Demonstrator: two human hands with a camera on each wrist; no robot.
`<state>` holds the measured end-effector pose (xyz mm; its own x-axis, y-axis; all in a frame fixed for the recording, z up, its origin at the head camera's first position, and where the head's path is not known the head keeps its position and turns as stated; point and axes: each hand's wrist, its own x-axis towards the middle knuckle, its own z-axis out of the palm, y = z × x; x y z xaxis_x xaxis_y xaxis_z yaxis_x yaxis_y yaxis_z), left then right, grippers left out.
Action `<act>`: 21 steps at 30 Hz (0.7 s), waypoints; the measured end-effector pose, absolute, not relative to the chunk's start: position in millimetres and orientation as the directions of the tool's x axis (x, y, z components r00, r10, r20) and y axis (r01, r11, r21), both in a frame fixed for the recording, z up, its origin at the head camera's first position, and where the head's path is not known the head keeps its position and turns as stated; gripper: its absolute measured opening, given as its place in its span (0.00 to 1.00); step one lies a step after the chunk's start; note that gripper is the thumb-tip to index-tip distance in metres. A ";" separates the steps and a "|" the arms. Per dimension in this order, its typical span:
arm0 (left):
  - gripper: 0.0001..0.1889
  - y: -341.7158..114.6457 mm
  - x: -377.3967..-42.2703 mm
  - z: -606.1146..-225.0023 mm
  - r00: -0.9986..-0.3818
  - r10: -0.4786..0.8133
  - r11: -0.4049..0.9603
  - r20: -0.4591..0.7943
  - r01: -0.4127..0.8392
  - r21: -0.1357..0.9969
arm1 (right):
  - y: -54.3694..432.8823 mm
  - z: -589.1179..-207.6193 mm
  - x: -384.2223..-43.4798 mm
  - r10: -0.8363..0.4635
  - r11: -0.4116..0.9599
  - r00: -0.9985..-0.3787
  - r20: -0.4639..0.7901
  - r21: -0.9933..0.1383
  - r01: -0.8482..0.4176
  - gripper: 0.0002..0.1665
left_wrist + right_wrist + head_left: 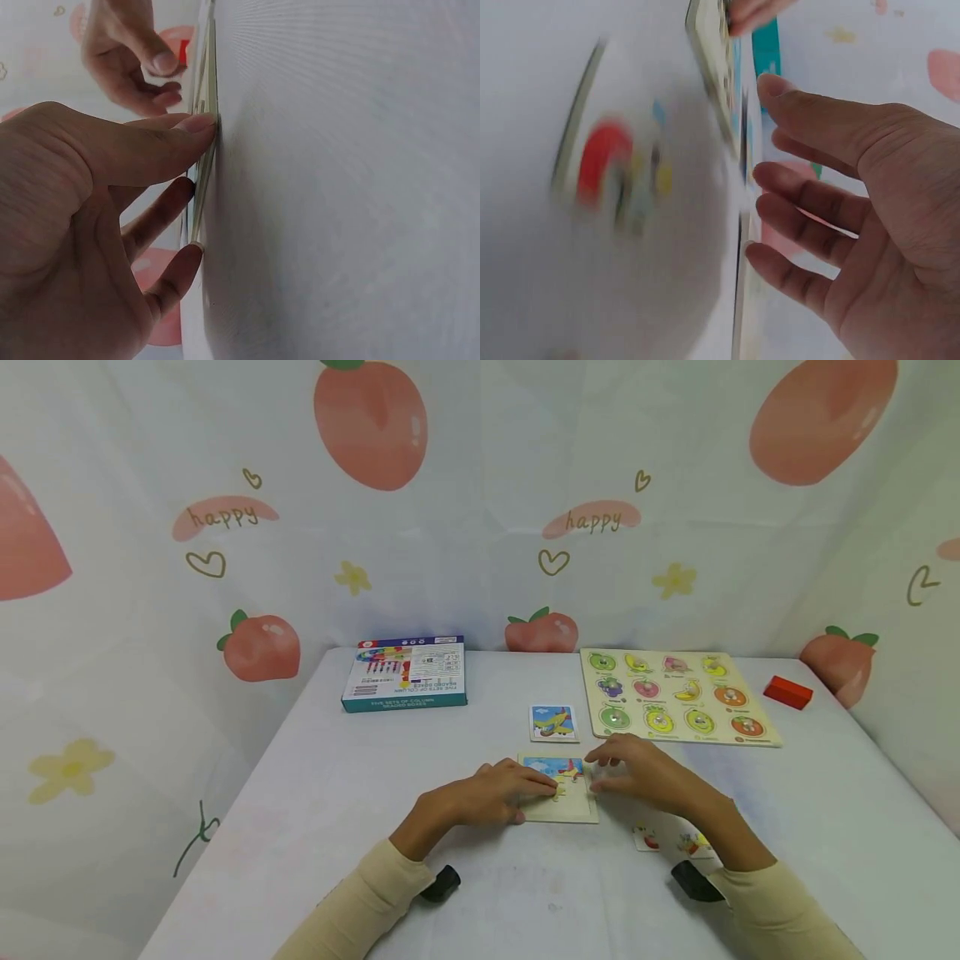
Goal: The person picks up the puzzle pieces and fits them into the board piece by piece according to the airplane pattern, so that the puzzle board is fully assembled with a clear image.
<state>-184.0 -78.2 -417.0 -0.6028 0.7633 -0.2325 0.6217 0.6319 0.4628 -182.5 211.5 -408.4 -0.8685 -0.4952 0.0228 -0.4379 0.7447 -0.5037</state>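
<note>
A small wooden puzzle board (536, 810) lies on the white table, with a blue-sky picture section along its far part and bare wood nearer me. My left hand (491, 793) holds it at the left side: fingers reach over the top, and the thumb touches the near-left edge (212, 139). To the right of the board hovers my right hand (637, 770), fingers loosely bent and apart, nothing between them in the right wrist view. Below that hand lie loose picture pieces (647, 837), blurred in the right wrist view. Just beyond the board lies an airplane picture card (553, 723).
A fruit peg puzzle (678, 697) lies at the back right, with a red block (788, 692) beyond its right side. At the back left sits a flat boxed set (405, 674). A printed curtain (480, 527) hangs behind the table.
</note>
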 end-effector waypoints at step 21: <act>0.31 -80.8 -185.1 -419.3 -0.609 0.760 0.631 -0.229 0.605 0.486 | 321.1 -415.1 -149.4 -0.291 0.861 -0.957 0.008 -0.435 -0.265 0.27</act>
<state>-185.1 -80.8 -419.3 -0.6088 0.7596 -0.2288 0.6047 0.6310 0.4861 -149.4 321.1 -415.1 -0.9568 -0.2905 0.0082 -0.2650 0.8605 -0.4350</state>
